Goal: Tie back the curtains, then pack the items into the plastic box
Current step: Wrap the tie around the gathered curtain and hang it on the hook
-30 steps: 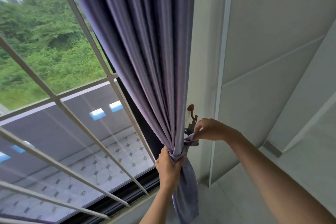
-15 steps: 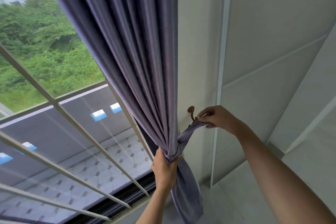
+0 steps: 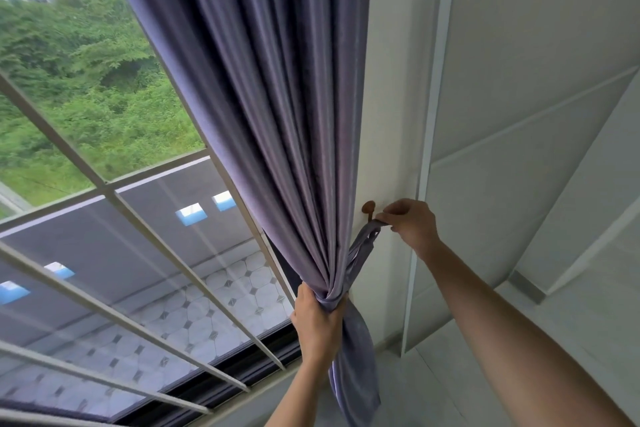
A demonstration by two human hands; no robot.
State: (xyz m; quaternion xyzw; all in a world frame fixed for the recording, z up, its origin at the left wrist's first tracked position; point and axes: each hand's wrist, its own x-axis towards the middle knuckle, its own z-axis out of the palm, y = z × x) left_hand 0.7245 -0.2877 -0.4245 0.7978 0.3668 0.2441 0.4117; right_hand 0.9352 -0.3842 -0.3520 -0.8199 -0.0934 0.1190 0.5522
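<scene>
A purple-grey curtain (image 3: 277,97) hangs beside the window and is gathered into a bunch low down. My left hand (image 3: 317,326) grips that gathered bunch from below. A matching fabric tieback (image 3: 362,246) runs from the bunch up and to the right. My right hand (image 3: 410,225) pinches the tieback's loop end right at a small brown wall hook (image 3: 368,210). Whether the loop sits over the hook I cannot tell. The plastic box and the items are not in view.
A large window (image 3: 86,114) with slanted pale bars (image 3: 145,329) fills the left. A white wall (image 3: 391,114) with a vertical trim strip (image 3: 433,149) stands right of the curtain. A pale sill runs along the bottom.
My right hand has lifted the tieback's end up to the wall hook, and the strap is now pulled taut. My left hand keeps its grip on the gathered curtain.
</scene>
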